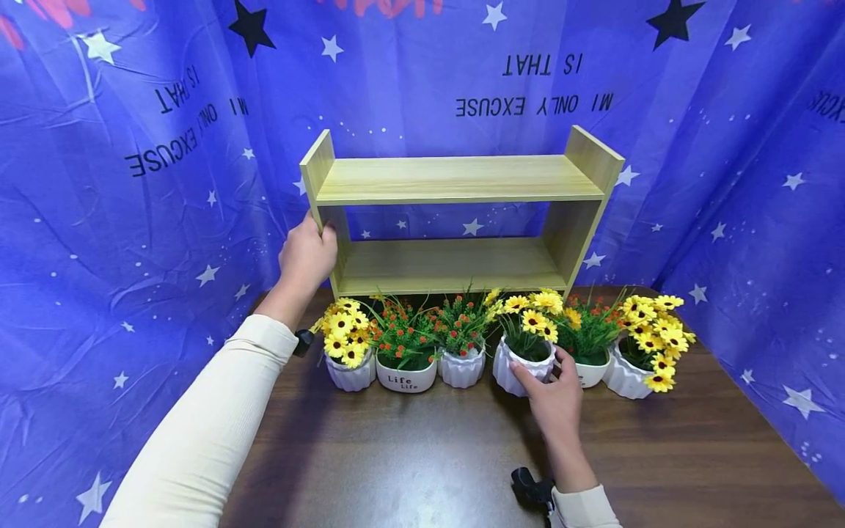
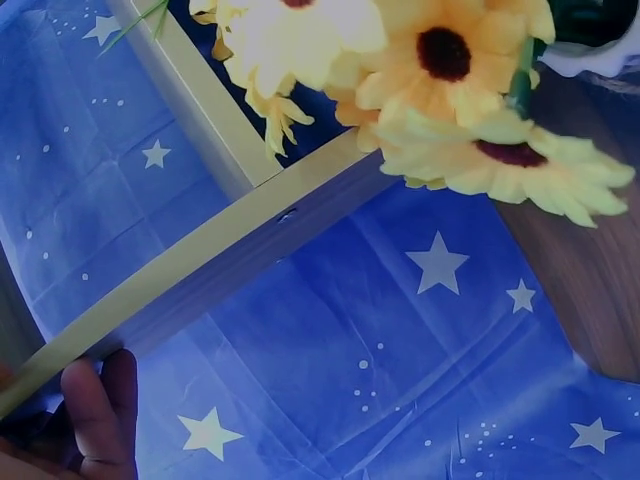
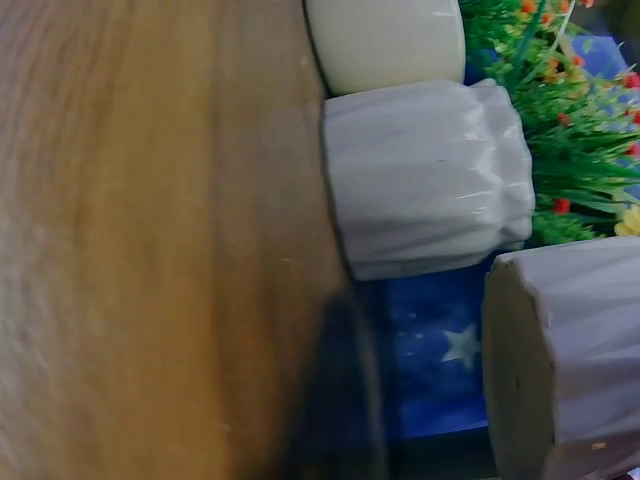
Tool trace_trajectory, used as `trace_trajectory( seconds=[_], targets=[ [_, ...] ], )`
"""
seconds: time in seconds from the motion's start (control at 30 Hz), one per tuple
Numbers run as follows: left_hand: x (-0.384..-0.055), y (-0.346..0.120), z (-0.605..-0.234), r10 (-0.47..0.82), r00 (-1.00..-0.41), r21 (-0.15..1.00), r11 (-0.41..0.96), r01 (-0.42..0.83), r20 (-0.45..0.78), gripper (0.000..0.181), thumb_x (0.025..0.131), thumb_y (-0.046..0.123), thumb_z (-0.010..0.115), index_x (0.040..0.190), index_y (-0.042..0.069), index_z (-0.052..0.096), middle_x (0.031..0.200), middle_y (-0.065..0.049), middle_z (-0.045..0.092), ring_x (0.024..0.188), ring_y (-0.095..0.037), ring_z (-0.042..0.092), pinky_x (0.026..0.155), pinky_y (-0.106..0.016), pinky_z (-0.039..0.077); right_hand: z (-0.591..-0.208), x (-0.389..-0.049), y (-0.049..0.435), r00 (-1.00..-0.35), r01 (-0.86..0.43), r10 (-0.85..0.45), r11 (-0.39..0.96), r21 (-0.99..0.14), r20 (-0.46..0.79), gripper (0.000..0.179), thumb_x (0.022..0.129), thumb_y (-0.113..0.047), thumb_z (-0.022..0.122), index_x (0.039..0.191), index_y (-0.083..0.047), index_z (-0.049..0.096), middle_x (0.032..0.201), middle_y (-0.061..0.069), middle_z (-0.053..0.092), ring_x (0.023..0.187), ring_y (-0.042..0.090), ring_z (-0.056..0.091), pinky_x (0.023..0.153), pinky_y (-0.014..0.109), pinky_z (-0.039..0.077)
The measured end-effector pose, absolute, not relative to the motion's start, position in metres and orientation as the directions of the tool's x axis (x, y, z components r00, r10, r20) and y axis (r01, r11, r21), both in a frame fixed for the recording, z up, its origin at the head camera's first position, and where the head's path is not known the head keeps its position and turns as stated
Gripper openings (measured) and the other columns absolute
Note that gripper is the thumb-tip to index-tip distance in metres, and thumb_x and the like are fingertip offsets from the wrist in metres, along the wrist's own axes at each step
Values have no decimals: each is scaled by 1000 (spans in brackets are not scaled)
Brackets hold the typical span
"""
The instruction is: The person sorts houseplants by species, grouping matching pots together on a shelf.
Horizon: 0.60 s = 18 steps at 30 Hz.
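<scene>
My left hand (image 1: pixel 309 253) grips the left side panel of a light wooden two-tier shelf (image 1: pixel 455 180); thumb and fingers show beside the panel's edge in the left wrist view. With my right hand (image 1: pixel 556 396) I hold a ribbed white flowerpot (image 1: pixel 511 372) of yellow daisy-like flowers by its right side. In the right wrist view the held pot's underside (image 3: pixel 518 375) shows, so it is raised or tipped off the table. To its left stands a smaller white pot (image 1: pixel 462 369) of red-flowered greenery. The right hand itself is not visible in its wrist view.
A yellow-flower pot (image 1: pixel 351 374) and an oval "Life" planter (image 1: pixel 406 378) stand left in the row. Another oval planter (image 1: pixel 592 372) and a yellow-flower pot (image 1: pixel 628 378) stand right. The brown wooden table (image 1: pixel 409 447) is bounded by blue starred curtain (image 1: pixel 422 66).
</scene>
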<state>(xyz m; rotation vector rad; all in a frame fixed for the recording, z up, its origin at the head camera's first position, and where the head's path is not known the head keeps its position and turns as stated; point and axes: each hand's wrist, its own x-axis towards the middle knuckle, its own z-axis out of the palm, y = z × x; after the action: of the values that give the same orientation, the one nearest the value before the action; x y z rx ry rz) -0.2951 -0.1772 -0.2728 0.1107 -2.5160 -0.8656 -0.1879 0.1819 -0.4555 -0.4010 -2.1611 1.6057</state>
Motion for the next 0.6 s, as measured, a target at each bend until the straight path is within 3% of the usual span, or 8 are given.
trace_trajectory(
  seconds=[0.07,0.3,0.47,0.6],
  targets=[
    [-294,-179,-273,-221,-884,599,797,80,413,35,102,30,39,124,8,54,124,-24,63,111,-47,59,85,-64,43,-449,-185,182,-865,-31,466,320,-947,186,79,76,-26,87,139,-1,46,133,23,54,118,37,53,90,45,46],
    [-295,-178,-275,-212,-889,596,799,81,405,35,102,29,40,125,8,54,124,-24,63,111,-46,59,85,-64,43,-425,-174,186,-829,-159,457,361,-919,323,76,74,-20,88,136,2,49,126,22,59,110,29,56,72,7,42],
    [-296,-179,-273,-213,-891,599,797,79,401,36,102,29,39,128,8,53,126,-24,62,112,-47,59,84,-64,43,-408,-175,187,-810,-219,440,388,-895,388,75,74,-19,89,134,1,51,118,17,61,102,22,54,69,8,44],
    [-295,-179,-273,-215,-892,599,797,77,399,36,103,30,39,129,9,53,126,-24,62,112,-47,59,84,-64,43,-394,-175,188,-814,-235,429,374,-897,392,74,74,-18,88,136,-1,51,119,12,61,104,16,54,76,11,46]
  ],
)
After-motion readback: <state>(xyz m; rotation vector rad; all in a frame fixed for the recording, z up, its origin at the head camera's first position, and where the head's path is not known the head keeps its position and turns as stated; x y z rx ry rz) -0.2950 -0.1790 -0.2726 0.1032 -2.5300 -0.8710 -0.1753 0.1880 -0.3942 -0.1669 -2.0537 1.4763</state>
